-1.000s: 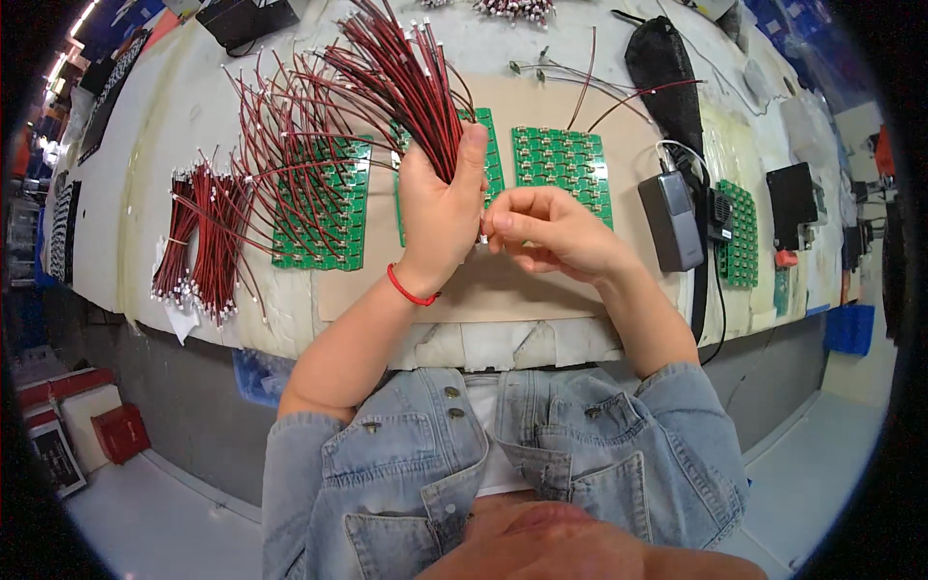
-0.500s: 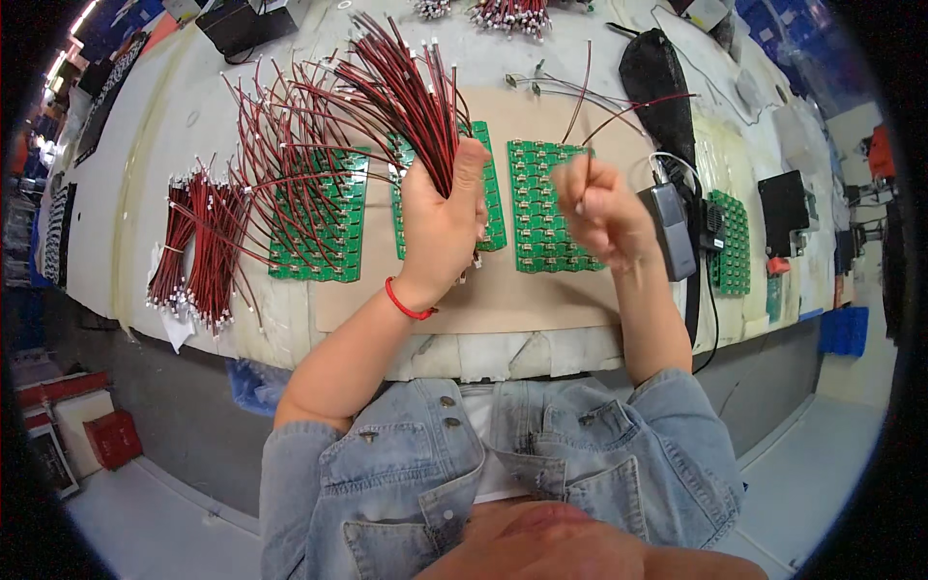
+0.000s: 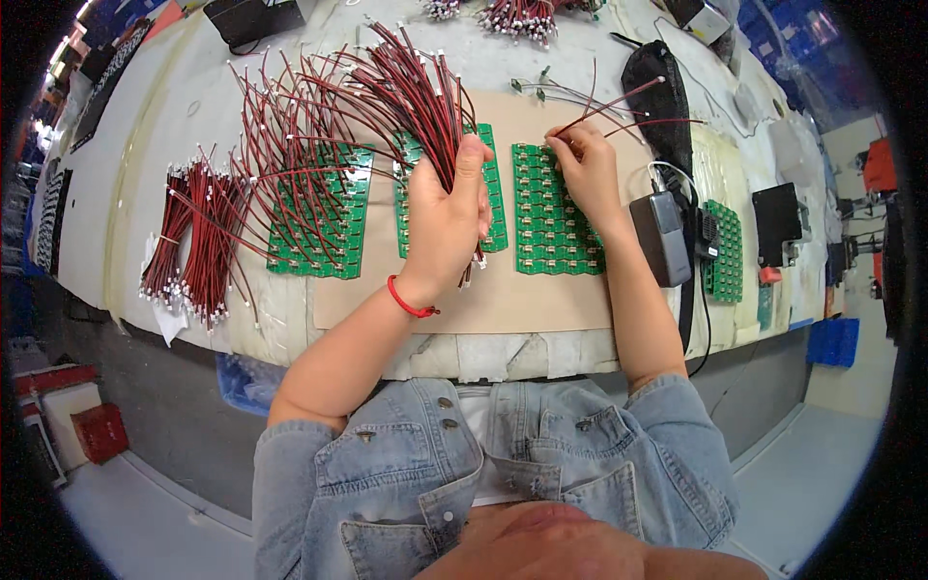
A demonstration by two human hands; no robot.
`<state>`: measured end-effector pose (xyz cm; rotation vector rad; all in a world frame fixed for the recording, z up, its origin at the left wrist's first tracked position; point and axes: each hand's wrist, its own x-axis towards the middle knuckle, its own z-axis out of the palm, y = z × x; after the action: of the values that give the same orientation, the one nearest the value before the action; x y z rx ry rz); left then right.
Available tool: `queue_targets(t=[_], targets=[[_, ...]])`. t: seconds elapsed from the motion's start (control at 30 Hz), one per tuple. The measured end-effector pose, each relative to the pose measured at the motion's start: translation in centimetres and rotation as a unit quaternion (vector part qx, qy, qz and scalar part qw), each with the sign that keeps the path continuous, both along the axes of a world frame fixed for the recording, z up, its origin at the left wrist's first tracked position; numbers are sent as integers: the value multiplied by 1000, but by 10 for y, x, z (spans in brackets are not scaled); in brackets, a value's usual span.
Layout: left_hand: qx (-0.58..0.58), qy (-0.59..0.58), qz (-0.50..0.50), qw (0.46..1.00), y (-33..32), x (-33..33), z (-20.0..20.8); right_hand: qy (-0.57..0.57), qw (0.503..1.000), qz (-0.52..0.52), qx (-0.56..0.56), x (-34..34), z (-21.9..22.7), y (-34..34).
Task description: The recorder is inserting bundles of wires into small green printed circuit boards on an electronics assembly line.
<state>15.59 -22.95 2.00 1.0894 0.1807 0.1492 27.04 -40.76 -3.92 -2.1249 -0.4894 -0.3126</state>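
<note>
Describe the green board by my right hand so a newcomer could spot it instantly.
On the white table, find the tan sheet. At its right side, left of the grey box-shaped device, lies the green board. Unlike the leftmost board, crowded with red wires, it shows uncovered rows of parts, and your right hand is at its far end.

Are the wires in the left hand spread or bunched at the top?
Spread: above the left hand, the dark red wires fan out in different directions.

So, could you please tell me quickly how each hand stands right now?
Left hand: closed around a bundle of dark red wires.
Right hand: closed, pinching a single wire at a green board's far edge.
</note>
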Motion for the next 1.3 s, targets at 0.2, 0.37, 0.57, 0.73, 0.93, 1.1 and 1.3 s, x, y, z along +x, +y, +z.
queue_targets(t=[0.2, 0.37, 0.57, 0.73, 0.93, 1.1, 1.3], targets=[[0, 5, 1, 1000, 1, -1, 2, -36, 998, -18, -47, 1, -3, 0], [-1, 5, 2, 1000, 1, 0, 1, -33, 998, -37, -40, 1, -5, 0], [16, -18, 0, 1000, 5, 1, -4, -46, 998, -19, -43, 0, -4, 1], [0, -25, 5, 1000, 5, 3, -5, -41, 998, -17, -45, -1, -3, 0], [-41, -14, 12, 999, 5, 4, -3, -49, 997, -22, -58, -2, -2, 0], [-87, 6, 13, 996, 7, 4, 3, -52, 995, -18, -82, -2, 0, 2], [-95, -10, 26, 995, 10, 8, -4, -54, 994, -14, -93, -1, 1, 6]])
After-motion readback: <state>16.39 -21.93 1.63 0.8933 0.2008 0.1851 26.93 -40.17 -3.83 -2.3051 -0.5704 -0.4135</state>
